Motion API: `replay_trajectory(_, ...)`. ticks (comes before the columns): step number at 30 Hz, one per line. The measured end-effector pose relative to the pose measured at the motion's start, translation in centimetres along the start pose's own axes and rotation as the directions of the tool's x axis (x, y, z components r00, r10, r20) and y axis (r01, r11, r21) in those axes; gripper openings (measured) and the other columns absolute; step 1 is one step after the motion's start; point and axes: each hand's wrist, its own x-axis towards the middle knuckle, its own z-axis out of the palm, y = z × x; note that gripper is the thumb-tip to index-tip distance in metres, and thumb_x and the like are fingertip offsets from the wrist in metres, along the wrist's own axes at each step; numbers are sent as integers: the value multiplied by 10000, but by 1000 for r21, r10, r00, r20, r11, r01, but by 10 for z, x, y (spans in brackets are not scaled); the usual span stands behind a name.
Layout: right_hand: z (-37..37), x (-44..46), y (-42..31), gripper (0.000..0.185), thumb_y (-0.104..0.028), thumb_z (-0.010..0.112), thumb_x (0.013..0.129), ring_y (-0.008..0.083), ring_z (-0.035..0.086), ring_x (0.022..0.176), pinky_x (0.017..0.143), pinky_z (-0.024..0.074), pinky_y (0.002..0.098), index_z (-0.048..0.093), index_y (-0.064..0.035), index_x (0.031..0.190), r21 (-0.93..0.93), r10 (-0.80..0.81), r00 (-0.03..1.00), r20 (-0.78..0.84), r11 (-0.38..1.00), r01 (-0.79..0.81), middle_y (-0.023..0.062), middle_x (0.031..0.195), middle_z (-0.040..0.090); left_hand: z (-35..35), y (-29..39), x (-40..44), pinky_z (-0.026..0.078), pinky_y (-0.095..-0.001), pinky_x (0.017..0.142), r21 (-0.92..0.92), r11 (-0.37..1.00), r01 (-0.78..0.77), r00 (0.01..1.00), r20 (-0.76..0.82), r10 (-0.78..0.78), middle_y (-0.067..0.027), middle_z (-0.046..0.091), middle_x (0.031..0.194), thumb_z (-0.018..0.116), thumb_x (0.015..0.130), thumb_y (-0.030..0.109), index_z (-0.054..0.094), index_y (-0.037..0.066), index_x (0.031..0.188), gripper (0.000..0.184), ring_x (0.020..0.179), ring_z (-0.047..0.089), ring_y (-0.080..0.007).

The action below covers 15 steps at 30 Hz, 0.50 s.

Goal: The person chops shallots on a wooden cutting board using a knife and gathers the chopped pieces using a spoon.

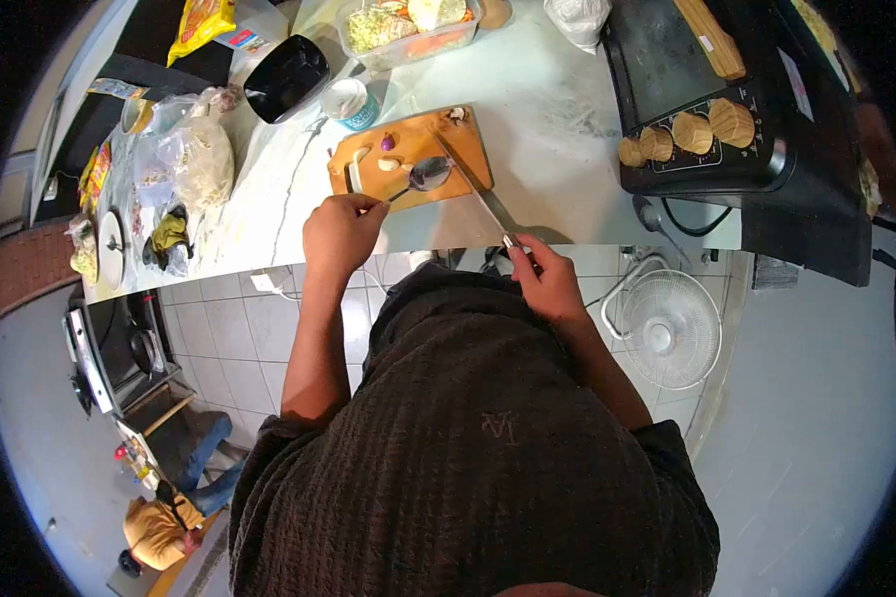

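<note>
My left hand (343,234) is closed on the handle of a metal spoon (430,173), whose bowl is over the wooden cutting board (413,127). Gripped by its handle in my right hand (548,277) is a knife (480,204), its long blade slanting up and left across the board, close to the spoon's bowl. A small purple shallot (387,142) lies on the board with pale garlic cloves (388,164) below it. At the board's left is a long whitish piece (357,171). Small scraps (456,114) sit near its upper right corner.
Behind the board stand a blue-white can (350,103), a black bowl (287,80) and a clear container of shredded vegetables (408,40). Plastic bags (201,159) are on the left, a black oven (702,149) on the right. A fan (662,328) stands below; another person (164,527) sits lower left.
</note>
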Motion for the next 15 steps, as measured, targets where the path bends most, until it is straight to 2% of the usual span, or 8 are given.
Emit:
replay_trajectory(1, 2, 0, 3, 308, -229, 621, 1012, 107, 646, 675, 645, 510, 264, 656, -39, 1251, 10, -18, 1000, -14, 1000, 18, 52, 775, 695, 0, -2, 1, 566, -388, 739, -3, 1000, -1, 1000, 2, 1, -165, 753, 872, 725, 862, 355, 799, 94, 978, 295, 785, 736, -298)
replay_trajectory(5, 5, 0, 1, 303, -222, 619, 1013, 96, 633, 680, 629, 492, 258, 656, -43, 1255, 48, -37, 999, -28, 998, 39, 51, 767, 684, 0, -9, 4, 559, -385, 724, -43, 999, -16, 1000, 21, 17, -158, 748, 843, 733, 862, 348, 796, 82, 980, 298, 758, 728, -284)
replay_trajectory(7, 2, -2, -13, 310, -219, 622, 1011, 87, 619, 681, 621, 479, 253, 654, -32, 1256, 29, 59, 998, -2, 998, -58, 46, 753, 671, 0, -12, 7, 557, -385, 718, -51, 998, -26, 1000, 14, 27, -156, 745, 832, 733, 863, 346, 796, 79, 979, 298, 746, 723, -283)
replay_trajectory(8, 3, -1, -10, 310, -219, 622, 1011, 87, 619, 681, 621, 479, 253, 654, -32, 1256, 27, 59, 998, -4, 998, -59, 46, 753, 671, 0, -14, 8, 553, -382, 710, -71, 997, -18, 1000, 22, 19, -153, 742, 824, 734, 863, 344, 795, 76, 978, 298, 737, 720, -277)
replay_trajectory(10, 6, 1, -6, 360, -254, 625, 1000, 192, 729, 738, 693, 554, 332, 642, 8, 1247, 19, 19, 999, -29, 1000, -18, 150, 844, 733, 0, -17, 10, 550, -380, 703, -94, 996, -9, 999, 31, 12, -150, 740, 815, 736, 862, 342, 795, 74, 977, 298, 728, 716, -271)
replay_trajectory(12, 5, -1, -13, 361, -254, 625, 1001, 189, 723, 727, 688, 551, 332, 643, 8, 1247, 13, 30, 999, -29, 999, -30, 148, 836, 730, -1, -22, 13, 530, -348, 660, -150, 988, -31, 999, 33, 36, -132, 728, 786, 748, 862, 325, 790, 56, 982, 298, 685, 688, -217)
replay_trajectory(13, 4, -1, -18, 361, -255, 625, 1001, 186, 717, 716, 683, 548, 333, 644, 9, 1247, 9, 42, 999, -28, 999, -42, 146, 827, 727, -2, -23, 13, 530, -348, 660, -152, 988, -31, 999, 32, 37, -132, 728, 786, 748, 862, 325, 790, 56, 982, 298, 685, 688, -217)
replay_trajectory(15, 6, 2, -18, 362, -260, 621, 1003, 182, 709, 705, 674, 545, 332, 646, 9, 1243, -10, 28, 999, -36, 1000, -28, 141, 814, 722, -6, -25, 14, 499, -305, 633, -235, 972, 11, 995, 102, 13, -91, 717, 769, 762, 871, 284, 783, 30, 992, 282, 657, 631, -146)
